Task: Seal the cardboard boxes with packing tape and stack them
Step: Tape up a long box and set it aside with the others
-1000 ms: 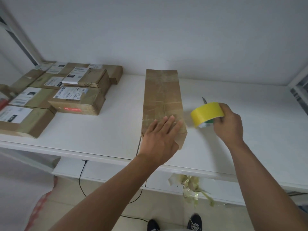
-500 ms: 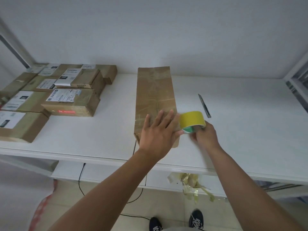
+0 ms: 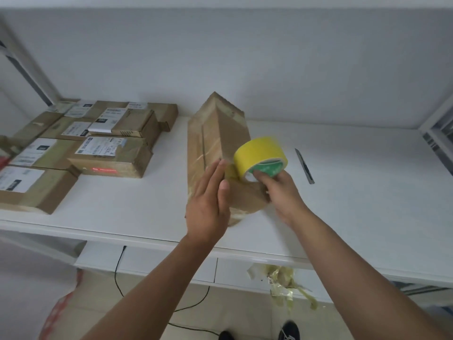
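Pressing flat against the near left side of the long cardboard box [image 3: 215, 143], the left hand [image 3: 208, 204] kept its fingers straight, its grip released. The box sat tipped on edge on the white surface [image 3: 367, 192], its far end raised. The right hand [image 3: 282, 192] held the yellow tape roll [image 3: 261, 155] against the box's near right side, fingers apparently hooked into the core. A knife [image 3: 304, 166] lay right of it; taped boxes [image 3: 98, 148] sat at left.
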`<state>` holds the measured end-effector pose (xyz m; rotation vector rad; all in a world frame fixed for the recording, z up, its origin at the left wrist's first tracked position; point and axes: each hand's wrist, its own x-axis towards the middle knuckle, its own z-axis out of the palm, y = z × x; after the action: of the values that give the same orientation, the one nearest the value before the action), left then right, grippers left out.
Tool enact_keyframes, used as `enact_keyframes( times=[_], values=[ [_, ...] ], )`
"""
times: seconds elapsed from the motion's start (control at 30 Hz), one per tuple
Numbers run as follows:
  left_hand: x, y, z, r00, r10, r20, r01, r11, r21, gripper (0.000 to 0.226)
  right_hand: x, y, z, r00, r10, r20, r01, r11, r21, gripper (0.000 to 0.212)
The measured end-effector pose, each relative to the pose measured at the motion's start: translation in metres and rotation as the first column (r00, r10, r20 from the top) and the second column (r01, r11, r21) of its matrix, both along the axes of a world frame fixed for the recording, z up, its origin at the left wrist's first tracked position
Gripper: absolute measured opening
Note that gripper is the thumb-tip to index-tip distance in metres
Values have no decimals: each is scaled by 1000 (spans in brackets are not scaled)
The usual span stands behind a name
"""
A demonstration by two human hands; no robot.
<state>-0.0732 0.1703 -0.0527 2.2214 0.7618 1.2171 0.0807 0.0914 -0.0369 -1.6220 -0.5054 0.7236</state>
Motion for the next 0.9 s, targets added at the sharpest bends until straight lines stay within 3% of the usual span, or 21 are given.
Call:
enact_keyframes(
  times=[0.13,0.3,0.53,0.67,0.77,0.8,0.83,0.9],
  values=[
    [-3,-9,0,986,-86,145,113,976,-187,48,-3,-11,31,917,15,399,51,987,-155,18],
    [-4,-16,-20,992,-105,66,119,953,-278,50,-11,-22,45,668,212,714,67,938,-341,37],
    [-3,-6,-27,999,-30,-19,32,990,134,47,-2,-19,42,685,282,672,51,902,-430,36],
    [-2,0,-27,997,39,-72,-16,953,302,44,18,-36,51,565,214,797,159,919,-359,38],
    [0,0,-25,991,81,-103,-41,938,345,36,31,-50,57,456,144,878,264,920,-288,44],
    [0,-2,-23,989,92,-116,-47,939,341,36,32,-52,55,471,123,874,251,931,-266,46],
    [0,-5,-22,986,96,-135,-45,940,339,36,31,-51,53,543,82,835,214,949,-232,45],
    [-3,-6,-19,978,100,-184,-25,928,371,39,31,-43,49,785,-5,619,139,976,-169,30]
  ],
)
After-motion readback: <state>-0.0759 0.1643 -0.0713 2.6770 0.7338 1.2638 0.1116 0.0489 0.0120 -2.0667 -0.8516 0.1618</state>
